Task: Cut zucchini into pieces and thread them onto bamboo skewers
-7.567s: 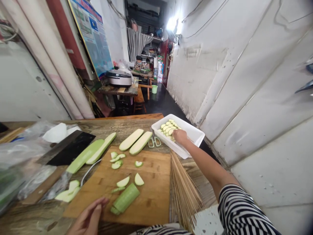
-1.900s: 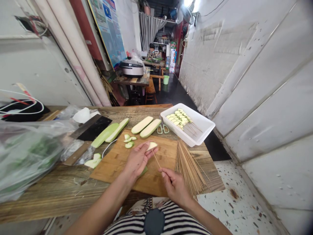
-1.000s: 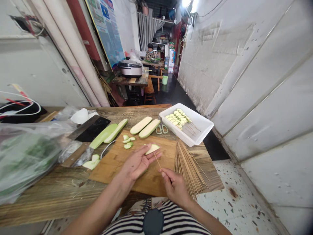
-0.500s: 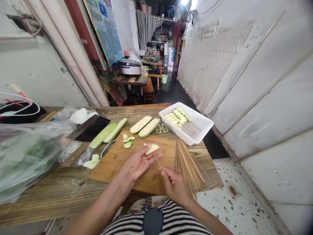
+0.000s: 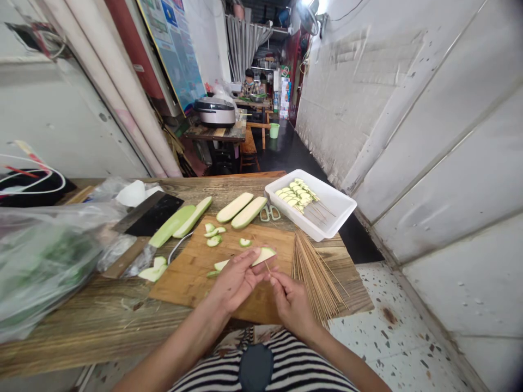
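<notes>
A pale green-edged squash slice (image 5: 265, 256) is pinched in my left hand (image 5: 241, 277), above the wooden cutting board (image 5: 183, 288). My right hand (image 5: 294, 299) is closed on a thin bamboo skewer (image 5: 267, 267), whose shaft runs up to that slice. A thin tip shows past the slice's far side. More cut slices (image 5: 213, 234) lie on the board, and one small piece (image 5: 245, 243) sits just beyond my left hand. Halved squashes (image 5: 249, 212) rest at the board's far edge. A bundle of bamboo skewers (image 5: 314, 277) fans out at the board's right.
A white plastic tray (image 5: 341, 209) holds several skewered slices at the back right. Green-handled scissors (image 5: 269, 213) lie beside it. On the left are a cleaver (image 5: 151, 215) and a plastic bag of greens (image 5: 53, 261). A person (image 5: 250, 84) sits at a far table.
Both hands have shifted slightly right with the slice and skewer. My right hand is closer to the slice, and the skewer tip now shows beyond it. Pieces behind my left hand have come into view.
</notes>
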`<state>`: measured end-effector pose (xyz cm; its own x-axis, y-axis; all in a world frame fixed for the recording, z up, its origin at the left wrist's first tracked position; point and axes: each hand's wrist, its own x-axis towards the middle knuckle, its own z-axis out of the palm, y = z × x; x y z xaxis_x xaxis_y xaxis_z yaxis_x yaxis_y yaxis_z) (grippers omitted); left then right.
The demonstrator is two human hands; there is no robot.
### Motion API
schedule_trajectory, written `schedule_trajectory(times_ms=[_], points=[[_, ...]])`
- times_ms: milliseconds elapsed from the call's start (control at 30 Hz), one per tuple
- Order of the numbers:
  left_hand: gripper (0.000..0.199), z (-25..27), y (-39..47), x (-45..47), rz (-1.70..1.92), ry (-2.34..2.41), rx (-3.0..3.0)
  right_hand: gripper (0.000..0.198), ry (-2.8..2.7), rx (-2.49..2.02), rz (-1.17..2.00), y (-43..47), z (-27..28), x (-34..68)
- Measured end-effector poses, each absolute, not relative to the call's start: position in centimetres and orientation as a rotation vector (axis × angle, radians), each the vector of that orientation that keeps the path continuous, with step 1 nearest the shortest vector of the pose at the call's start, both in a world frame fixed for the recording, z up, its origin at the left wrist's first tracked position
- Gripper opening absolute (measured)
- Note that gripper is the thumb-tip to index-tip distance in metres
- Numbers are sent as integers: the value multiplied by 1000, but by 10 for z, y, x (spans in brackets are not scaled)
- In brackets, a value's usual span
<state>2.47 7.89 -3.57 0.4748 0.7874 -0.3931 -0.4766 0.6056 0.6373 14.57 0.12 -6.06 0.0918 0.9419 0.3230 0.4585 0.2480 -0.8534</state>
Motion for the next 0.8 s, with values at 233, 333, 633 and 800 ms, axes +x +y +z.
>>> schedule_trajectory(times_ms=[233, 333, 633, 800], points=[[9, -35, 75, 29, 827, 772, 446, 27, -1492, -1365, 655, 1, -60, 146], [9, -40, 70, 32, 786, 766, 465, 27, -1460, -1360, 696, 3, -59, 147], [28, -52, 57, 39, 764, 662, 479, 32, -1368, -1305, 947, 5, -71, 155], [16, -56, 53, 45, 788, 705, 488, 29, -1361, -1310, 1017, -5, -76, 157]])
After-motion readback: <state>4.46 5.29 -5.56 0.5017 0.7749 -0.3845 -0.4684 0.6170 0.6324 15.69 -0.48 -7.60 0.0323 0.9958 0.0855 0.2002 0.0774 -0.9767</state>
